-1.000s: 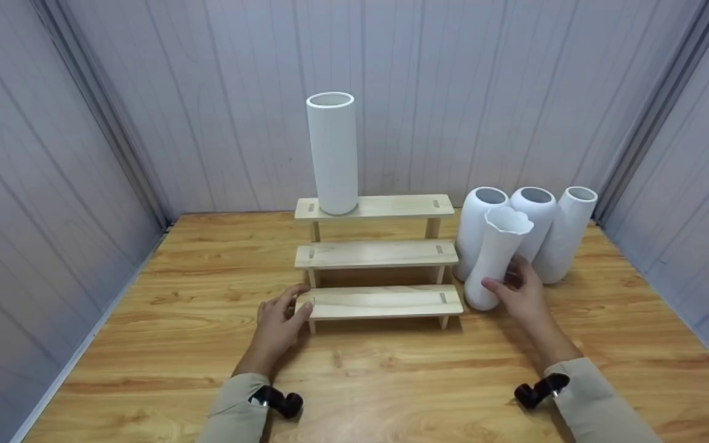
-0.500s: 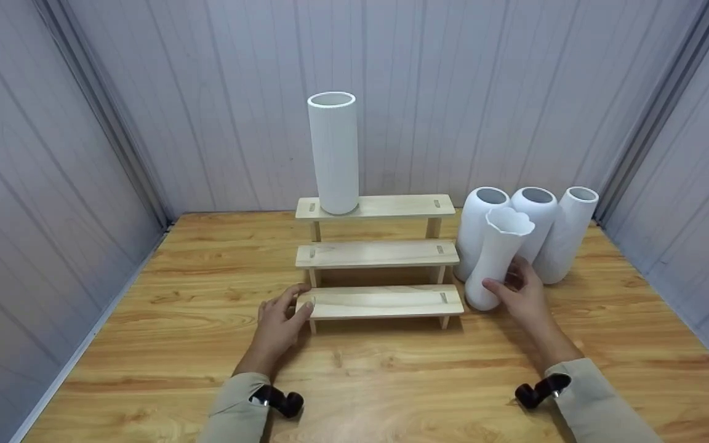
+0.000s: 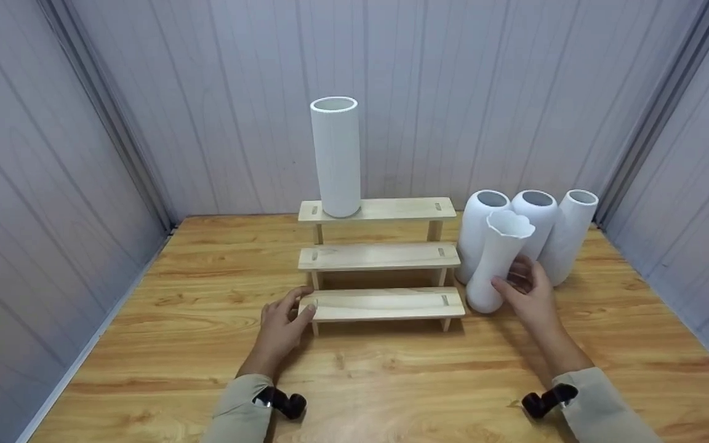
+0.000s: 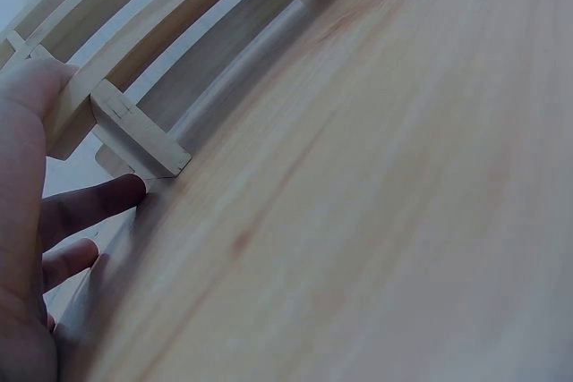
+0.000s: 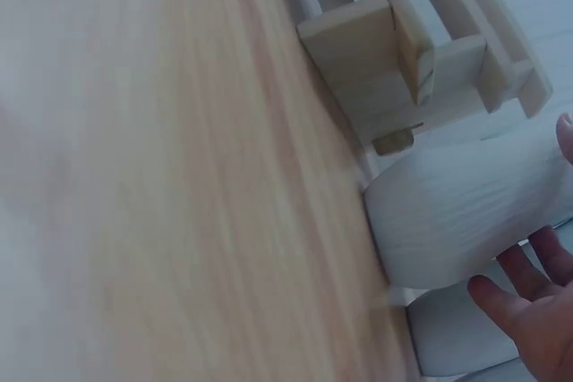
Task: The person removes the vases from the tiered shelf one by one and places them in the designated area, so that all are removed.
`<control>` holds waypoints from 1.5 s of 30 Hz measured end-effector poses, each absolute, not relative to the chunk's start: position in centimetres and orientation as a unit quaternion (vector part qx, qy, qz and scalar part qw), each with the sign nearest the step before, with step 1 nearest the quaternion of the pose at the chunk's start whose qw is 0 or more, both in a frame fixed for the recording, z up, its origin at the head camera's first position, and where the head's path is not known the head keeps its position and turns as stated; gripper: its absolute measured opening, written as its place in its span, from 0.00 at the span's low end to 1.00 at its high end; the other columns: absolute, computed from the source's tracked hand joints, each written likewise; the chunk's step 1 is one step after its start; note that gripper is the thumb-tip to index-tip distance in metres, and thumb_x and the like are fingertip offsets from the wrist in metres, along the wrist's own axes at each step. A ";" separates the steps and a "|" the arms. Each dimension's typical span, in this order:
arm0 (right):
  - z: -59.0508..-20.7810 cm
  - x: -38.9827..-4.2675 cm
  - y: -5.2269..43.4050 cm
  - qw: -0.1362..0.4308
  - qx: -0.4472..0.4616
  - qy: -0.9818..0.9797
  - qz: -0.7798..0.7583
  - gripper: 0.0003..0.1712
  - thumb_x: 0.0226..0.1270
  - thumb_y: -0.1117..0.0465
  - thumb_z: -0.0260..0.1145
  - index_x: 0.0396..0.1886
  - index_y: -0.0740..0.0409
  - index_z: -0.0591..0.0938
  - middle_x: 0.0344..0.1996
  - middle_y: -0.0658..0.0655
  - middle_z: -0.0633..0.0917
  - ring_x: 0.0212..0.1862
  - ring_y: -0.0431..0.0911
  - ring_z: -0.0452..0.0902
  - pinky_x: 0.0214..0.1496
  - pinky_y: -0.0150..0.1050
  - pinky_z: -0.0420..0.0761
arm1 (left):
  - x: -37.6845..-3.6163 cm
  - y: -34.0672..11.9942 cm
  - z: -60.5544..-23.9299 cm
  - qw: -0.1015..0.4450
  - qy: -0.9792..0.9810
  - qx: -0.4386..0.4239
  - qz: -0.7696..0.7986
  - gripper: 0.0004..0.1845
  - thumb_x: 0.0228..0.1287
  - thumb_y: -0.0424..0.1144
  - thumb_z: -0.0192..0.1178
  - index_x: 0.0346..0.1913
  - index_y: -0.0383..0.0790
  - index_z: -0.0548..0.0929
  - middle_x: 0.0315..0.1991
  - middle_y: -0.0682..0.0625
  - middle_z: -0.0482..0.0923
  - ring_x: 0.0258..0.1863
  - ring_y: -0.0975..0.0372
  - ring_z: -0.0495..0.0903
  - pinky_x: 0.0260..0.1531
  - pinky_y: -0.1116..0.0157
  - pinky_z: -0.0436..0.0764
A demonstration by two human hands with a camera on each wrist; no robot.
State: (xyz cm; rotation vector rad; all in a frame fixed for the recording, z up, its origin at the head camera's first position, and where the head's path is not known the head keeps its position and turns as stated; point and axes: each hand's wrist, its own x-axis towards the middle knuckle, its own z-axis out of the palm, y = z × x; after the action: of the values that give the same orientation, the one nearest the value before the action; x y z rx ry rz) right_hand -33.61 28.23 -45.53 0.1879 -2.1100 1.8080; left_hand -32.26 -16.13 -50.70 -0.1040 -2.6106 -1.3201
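Observation:
A white vase with a wavy, flower-like rim (image 3: 495, 264) stands on the table to the right of a three-tier wooden stand (image 3: 385, 304). My right hand (image 3: 534, 301) is at the vase's right side, thumb at its edge and fingers spread loosely behind it. In the right wrist view the vase's lower body (image 5: 466, 207) lies between the thumb and the fingers. My left hand (image 3: 279, 325) holds the left end of the stand's lowest tier, thumb at the front corner and index finger at the back. A tall white cylindrical vase (image 3: 338, 160) stands upright on the top tier's left end.
Behind the wavy-rimmed vase, three more white vases stand close together: a rounded one (image 3: 472, 237), a second rounded one (image 3: 539, 224) and a tapered one (image 3: 568, 243). Panelled walls (image 3: 237, 111) enclose the wooden table (image 3: 360, 381) at the back and sides.
My right thumb has slid back to the right, from the front of the wavy-rimmed vase to its edge. The left hand keeps its place on the stand. The view has tilted slightly.

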 end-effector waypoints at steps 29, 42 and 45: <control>-41.8 -33.9 20.3 0.170 0.147 -0.711 0.666 0.25 0.58 0.60 0.68 0.50 0.68 0.70 0.43 0.63 0.78 0.45 0.51 0.74 0.47 0.35 0.76 | -32.7 -15.4 -50.7 0.121 -0.894 -0.043 -0.430 0.21 0.62 0.57 0.54 0.58 0.60 0.73 0.49 0.48 0.76 0.56 0.53 0.66 0.64 0.49 0.35; -37.5 -36.7 15.7 0.101 0.210 -0.696 0.679 0.31 0.56 0.66 0.68 0.58 0.66 0.66 0.50 0.65 0.75 0.53 0.56 0.71 0.54 0.42 0.73 | -32.8 -15.2 -50.9 0.117 -0.893 -0.048 -0.432 0.21 0.62 0.58 0.53 0.57 0.61 0.72 0.50 0.49 0.76 0.56 0.51 0.66 0.63 0.47 0.33; -36.6 -37.0 14.6 0.093 0.219 -0.701 0.672 0.32 0.57 0.66 0.67 0.60 0.65 0.65 0.52 0.68 0.73 0.54 0.57 0.69 0.57 0.47 0.69 | -32.8 -15.2 -51.0 0.117 -0.893 -0.049 -0.432 0.22 0.62 0.58 0.53 0.57 0.60 0.73 0.50 0.49 0.76 0.56 0.51 0.67 0.63 0.48 0.33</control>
State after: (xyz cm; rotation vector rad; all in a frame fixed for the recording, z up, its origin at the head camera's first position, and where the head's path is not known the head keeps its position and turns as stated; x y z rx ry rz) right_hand -36.98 14.57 -36.58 0.6492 -2.0809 1.9955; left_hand -32.80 -15.18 -50.97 -0.1438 -2.6124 -1.2657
